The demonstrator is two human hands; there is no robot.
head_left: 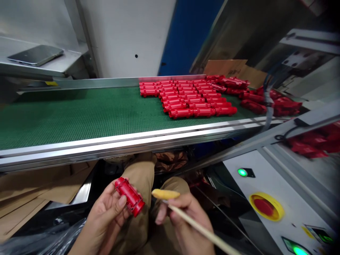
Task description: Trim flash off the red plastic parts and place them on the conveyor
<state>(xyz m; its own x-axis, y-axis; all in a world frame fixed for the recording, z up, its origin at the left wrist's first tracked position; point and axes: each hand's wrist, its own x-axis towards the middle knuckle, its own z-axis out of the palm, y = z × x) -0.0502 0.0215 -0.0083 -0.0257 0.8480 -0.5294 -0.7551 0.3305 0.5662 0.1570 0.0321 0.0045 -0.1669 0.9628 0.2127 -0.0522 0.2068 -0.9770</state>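
Note:
My left hand [110, 212] is closed around a red plastic cylinder [130, 196], thumb on its near side, tilted above my lap. The part has raised details along its side and a collar at each end. My right hand [186, 219] grips a thin pale stick [202, 230] that slants down to the lower right. A yellow cover [166, 194], which looks like a finger cot, sits on one finger of that hand. The stick's tip lies by the fingers and is too small to make out. The two hands are apart.
A green conveyor belt [79, 115] with a metal edge crosses ahead. Rows of red cylinders [191, 95] and a looser red pile [273, 101] lie on it. At right stands a control panel with an emergency stop button [266, 206]. A phone [36, 55] rests at upper left; cardboard [53, 191] lies below.

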